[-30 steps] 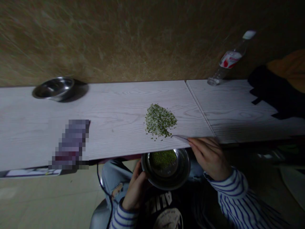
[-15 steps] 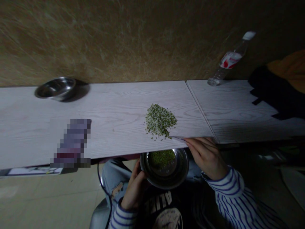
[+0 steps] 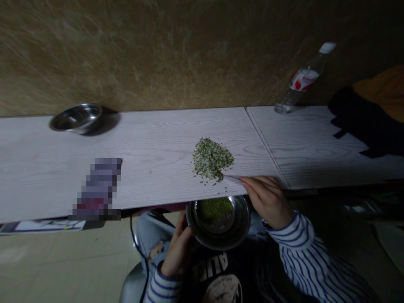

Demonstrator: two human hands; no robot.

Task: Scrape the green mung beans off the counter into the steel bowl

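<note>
A pile of small green beans [image 3: 211, 158], like mung beans, mixed with white grains, lies on the pale wood-grain table [image 3: 158, 168]. My right hand [image 3: 268, 200] pinches a thin, light-coloured flat tool [image 3: 232, 177], whose exact kind I cannot make out. Its tip touches the pile's lower right edge, among loose beans. Below the table edge, my left hand [image 3: 181, 246] grips the left rim of a steel bowl [image 3: 241, 227] over my lap. Green beans [image 3: 214, 209] cover part of the bowl's bottom. The left fingertips are hidden behind the bowl.
A second steel bowl [image 3: 77, 120] stands at the back left. A blurred-out purple flat item [image 3: 101, 185] lies near the front left. At the right are a clear bottle [image 3: 298, 86] with a white cap and a dark and orange cloth item [image 3: 372, 122]. The wall [image 3: 176, 54] closes off the back.
My right hand and the tool have moved slightly left and away from me, further into the pile's edge. A few beans now lie nearer the table edge. The left hand stays put.
</note>
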